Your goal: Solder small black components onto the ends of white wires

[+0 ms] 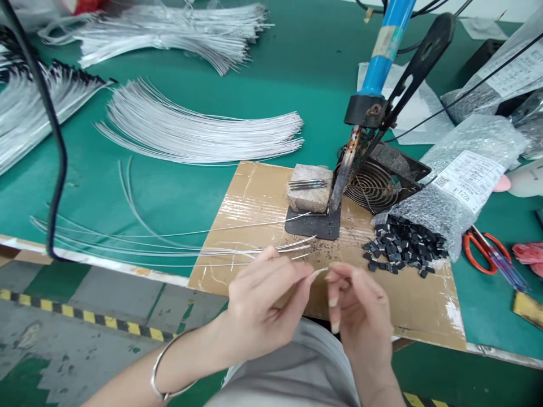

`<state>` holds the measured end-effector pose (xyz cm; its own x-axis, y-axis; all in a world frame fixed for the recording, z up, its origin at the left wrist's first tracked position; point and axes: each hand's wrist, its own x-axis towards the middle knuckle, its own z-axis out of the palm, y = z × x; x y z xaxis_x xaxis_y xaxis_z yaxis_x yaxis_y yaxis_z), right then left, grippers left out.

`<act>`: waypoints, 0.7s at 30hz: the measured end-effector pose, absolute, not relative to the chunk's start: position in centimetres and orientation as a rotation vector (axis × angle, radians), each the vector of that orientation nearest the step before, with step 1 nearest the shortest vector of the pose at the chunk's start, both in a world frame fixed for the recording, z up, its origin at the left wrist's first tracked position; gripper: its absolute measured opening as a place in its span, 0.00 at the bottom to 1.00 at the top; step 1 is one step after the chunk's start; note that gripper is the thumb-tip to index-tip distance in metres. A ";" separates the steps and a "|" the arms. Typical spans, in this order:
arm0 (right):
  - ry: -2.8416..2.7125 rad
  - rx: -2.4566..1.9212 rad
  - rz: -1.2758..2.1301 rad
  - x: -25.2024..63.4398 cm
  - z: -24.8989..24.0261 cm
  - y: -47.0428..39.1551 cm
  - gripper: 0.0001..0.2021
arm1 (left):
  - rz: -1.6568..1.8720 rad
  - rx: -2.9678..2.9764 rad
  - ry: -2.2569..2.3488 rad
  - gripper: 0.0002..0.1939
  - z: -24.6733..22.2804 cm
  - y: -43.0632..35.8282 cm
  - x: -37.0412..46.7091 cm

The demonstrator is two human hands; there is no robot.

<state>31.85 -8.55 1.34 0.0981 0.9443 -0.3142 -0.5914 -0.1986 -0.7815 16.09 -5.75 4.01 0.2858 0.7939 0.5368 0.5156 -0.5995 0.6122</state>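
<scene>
Near the cardboard's front edge, my left hand [267, 299] pinches a thin white wire [319, 271] close to its end. My right hand [360, 311] is closed at the wire's tip, thumb and forefinger together. Several loose white wires [169, 247] lie to the left and pass behind my left hand onto the cardboard [237, 209]. Beyond the hands, a soldering iron [345, 164] points down at a small black plate [313, 226], beside a whitish block [307, 200] with solder-like strips on top. A pile of small black connectors [403, 246] is right of my right hand.
A large wire bundle [203, 133] lies behind, with more bundles [169, 37] at the back and left. Right of the iron are a black fan [369, 183], a bubble-wrap bag [466, 169], orange-handled scissors [475, 249] and a purple-handled tool [504, 268]. A black cable [59, 141] hangs at left.
</scene>
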 end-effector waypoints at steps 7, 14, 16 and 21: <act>-0.467 -1.173 1.012 36.9 1.1 -8.1 0.13 | 1.164 2.632 1.339 0.12 2.5 -4.8 15.1; -0.504 -1.200 1.006 37.6 0.5 -8.6 0.12 | 1.006 2.600 1.679 0.05 0.2 -3.4 14.8; -0.515 -1.200 1.011 37.6 0.4 -8.7 0.13 | 0.953 2.616 1.707 0.07 0.0 -3.2 15.0; -0.555 -1.166 1.025 37.9 0.3 -8.7 0.12 | 0.900 2.585 1.756 0.06 0.2 -3.2 15.0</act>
